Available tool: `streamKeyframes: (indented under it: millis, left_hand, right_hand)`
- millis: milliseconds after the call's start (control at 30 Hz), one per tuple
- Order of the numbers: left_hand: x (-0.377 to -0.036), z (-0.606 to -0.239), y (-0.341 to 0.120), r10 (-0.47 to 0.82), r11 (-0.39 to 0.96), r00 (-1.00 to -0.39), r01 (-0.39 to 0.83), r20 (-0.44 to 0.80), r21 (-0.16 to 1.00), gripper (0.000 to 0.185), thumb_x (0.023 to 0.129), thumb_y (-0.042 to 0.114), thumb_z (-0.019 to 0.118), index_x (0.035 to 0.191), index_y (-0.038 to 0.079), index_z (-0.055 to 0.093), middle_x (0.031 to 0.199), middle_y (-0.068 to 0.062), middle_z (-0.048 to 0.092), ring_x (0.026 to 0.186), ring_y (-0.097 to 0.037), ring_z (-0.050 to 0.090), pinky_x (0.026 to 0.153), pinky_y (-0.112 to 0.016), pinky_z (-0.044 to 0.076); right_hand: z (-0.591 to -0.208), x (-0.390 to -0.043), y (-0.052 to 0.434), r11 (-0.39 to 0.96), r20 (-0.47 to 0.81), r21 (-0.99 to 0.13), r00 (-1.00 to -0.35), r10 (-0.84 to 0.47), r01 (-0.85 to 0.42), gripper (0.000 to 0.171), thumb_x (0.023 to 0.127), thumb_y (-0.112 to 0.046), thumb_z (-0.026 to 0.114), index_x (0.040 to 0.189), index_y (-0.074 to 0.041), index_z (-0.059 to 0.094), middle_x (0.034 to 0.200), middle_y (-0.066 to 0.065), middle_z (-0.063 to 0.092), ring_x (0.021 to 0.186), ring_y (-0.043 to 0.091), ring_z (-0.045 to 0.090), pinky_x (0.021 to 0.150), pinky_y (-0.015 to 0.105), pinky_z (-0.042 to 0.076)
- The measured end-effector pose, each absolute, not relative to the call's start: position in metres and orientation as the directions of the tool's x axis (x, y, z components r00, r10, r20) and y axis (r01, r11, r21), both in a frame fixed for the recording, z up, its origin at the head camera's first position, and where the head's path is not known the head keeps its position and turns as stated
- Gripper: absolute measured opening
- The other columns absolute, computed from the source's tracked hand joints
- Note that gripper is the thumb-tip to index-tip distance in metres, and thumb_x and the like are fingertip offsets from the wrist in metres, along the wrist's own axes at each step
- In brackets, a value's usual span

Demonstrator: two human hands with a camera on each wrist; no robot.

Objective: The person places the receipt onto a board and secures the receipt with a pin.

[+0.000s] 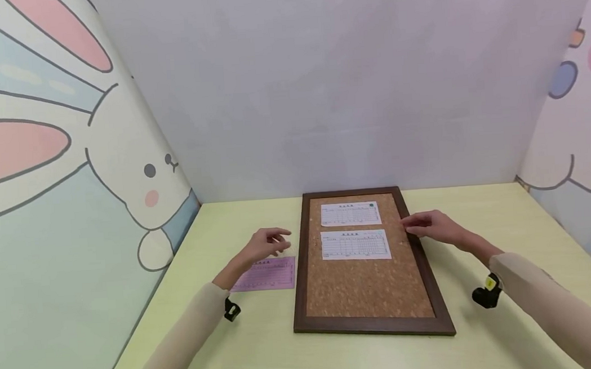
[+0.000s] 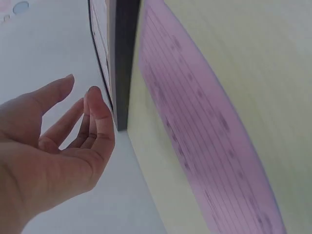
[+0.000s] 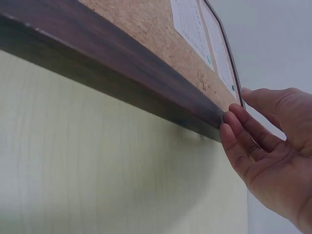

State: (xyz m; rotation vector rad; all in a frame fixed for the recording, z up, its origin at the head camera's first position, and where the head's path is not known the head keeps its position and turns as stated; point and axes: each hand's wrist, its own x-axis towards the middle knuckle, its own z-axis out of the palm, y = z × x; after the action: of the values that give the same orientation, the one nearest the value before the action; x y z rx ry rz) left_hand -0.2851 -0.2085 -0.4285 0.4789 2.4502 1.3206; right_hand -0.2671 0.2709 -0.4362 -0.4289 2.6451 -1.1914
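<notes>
A cork board [image 1: 368,290] in a dark brown wooden frame lies on the table. Two white printed forms [image 1: 355,245] lie on its upper half, one above the other. My left hand [image 1: 264,247] hovers left of the frame with fingers loosely bent, holding nothing. Below and partly behind it, a pink printed form [image 2: 195,107] lies on the table beside the board. At the frame's right edge is my right hand [image 1: 437,228]; in the right wrist view its fingertips [image 3: 228,131] are at the outer side of the dark frame, with the thumb extended above.
The pale yellow-green table [image 1: 245,351] meets a plain light wall [image 1: 320,92] at the back, close behind the board's far edge. Side walls carry cartoon drawings, including a rabbit [image 1: 126,161] on the left. A small black camera is strapped at each wrist.
</notes>
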Motion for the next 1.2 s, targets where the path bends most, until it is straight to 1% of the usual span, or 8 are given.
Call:
streamKeyframes:
  millis: [67, 267, 400, 500, 633, 800, 1000, 1200]
  left_hand:
    - [-0.283, -0.428, -0.225, 0.412, 0.540, -0.903, 0.134, -0.122, 0.831, 0.046, 0.101, 0.020, 0.066, 0.140, -0.002, 0.058, 0.110, -0.018, 0.069, 0.098, -0.039, 0.068, 0.085, -0.046, 0.060]
    - [-0.271, -0.424, -0.274, 0.299, 0.614, -0.943, 0.075, -0.144, 0.786, 0.046, 0.099, 0.019, 0.068, 0.139, -0.001, 0.059, 0.112, -0.018, 0.068, 0.099, -0.036, 0.066, 0.086, -0.047, 0.060]
    - [-0.260, -0.428, -0.298, 0.214, 0.671, -0.958, 0.002, -0.191, 0.742, 0.046, 0.095, 0.018, 0.072, 0.137, 0.001, 0.061, 0.108, -0.014, 0.068, 0.094, -0.023, 0.064, 0.082, -0.039, 0.060]
    - [-0.250, -0.435, -0.311, 0.166, 0.692, -0.962, -0.044, -0.218, 0.721, 0.048, 0.092, 0.015, 0.075, 0.136, 0.000, 0.062, 0.104, -0.013, 0.067, 0.090, -0.018, 0.061, 0.077, -0.033, 0.058]
    - [-0.241, -0.445, -0.319, 0.125, 0.693, -0.965, -0.082, -0.232, 0.716, 0.054, 0.085, 0.011, 0.080, 0.134, -0.002, 0.062, 0.102, -0.012, 0.064, 0.086, -0.017, 0.059, 0.069, -0.028, 0.054]
    - [-0.239, -0.454, -0.319, 0.130, 0.700, -0.968, -0.063, -0.214, 0.711, 0.059, 0.079, 0.009, 0.086, 0.132, -0.005, 0.061, 0.099, -0.011, 0.060, 0.079, -0.014, 0.055, 0.061, -0.023, 0.048]
    - [-0.240, -0.459, -0.317, 0.126, 0.713, -0.970, -0.056, -0.206, 0.699, 0.059, 0.078, 0.009, 0.087, 0.129, -0.004, 0.062, 0.094, -0.010, 0.057, 0.077, -0.015, 0.049, 0.060, -0.022, 0.041]
    - [-0.244, -0.460, -0.316, 0.144, 0.710, -0.971, -0.035, -0.193, 0.703, 0.070, 0.076, 0.005, 0.088, 0.137, -0.006, 0.055, 0.093, -0.010, 0.054, 0.075, -0.015, 0.046, 0.061, -0.022, 0.035]
  right_hand:
    - [-0.437, -0.266, 0.275, 0.613, -0.082, -0.773, -0.932, -0.352, -0.163, 0.045, 0.104, -0.024, 0.061, 0.138, 0.006, 0.059, 0.131, 0.026, 0.066, 0.109, 0.025, 0.069, 0.082, 0.033, 0.060]
    - [-0.438, -0.257, 0.284, 0.580, -0.135, -0.808, -0.925, -0.355, -0.104, 0.050, 0.104, -0.026, 0.061, 0.142, 0.006, 0.054, 0.137, 0.028, 0.061, 0.111, 0.017, 0.068, 0.085, 0.030, 0.059]
    - [-0.440, -0.253, 0.288, 0.546, -0.155, -0.833, -0.914, -0.375, -0.083, 0.053, 0.104, -0.028, 0.060, 0.145, 0.006, 0.051, 0.142, 0.029, 0.058, 0.113, 0.012, 0.067, 0.086, 0.029, 0.058]
    - [-0.442, -0.251, 0.292, 0.527, -0.166, -0.847, -0.904, -0.395, -0.075, 0.054, 0.104, -0.029, 0.060, 0.145, 0.005, 0.050, 0.143, 0.028, 0.057, 0.112, 0.007, 0.067, 0.087, 0.029, 0.057]
    - [-0.442, -0.247, 0.298, 0.498, -0.186, -0.866, -0.889, -0.419, -0.054, 0.054, 0.104, -0.027, 0.060, 0.146, 0.006, 0.049, 0.143, 0.030, 0.056, 0.109, 0.001, 0.066, 0.087, 0.029, 0.058]
    - [-0.441, -0.241, 0.303, 0.466, -0.208, -0.884, -0.868, -0.451, -0.030, 0.054, 0.105, -0.025, 0.059, 0.147, 0.007, 0.047, 0.143, 0.030, 0.056, 0.109, -0.004, 0.065, 0.087, 0.029, 0.058]
    - [-0.444, -0.232, 0.301, 0.432, -0.256, -0.901, -0.840, -0.479, 0.029, 0.054, 0.106, -0.024, 0.056, 0.147, 0.009, 0.046, 0.144, 0.031, 0.055, 0.111, -0.001, 0.066, 0.090, 0.028, 0.058]
    - [-0.442, -0.226, 0.301, 0.444, -0.266, -0.895, -0.840, -0.473, 0.033, 0.054, 0.107, -0.024, 0.055, 0.146, 0.011, 0.046, 0.140, 0.029, 0.058, 0.109, 0.000, 0.067, 0.090, 0.027, 0.058]
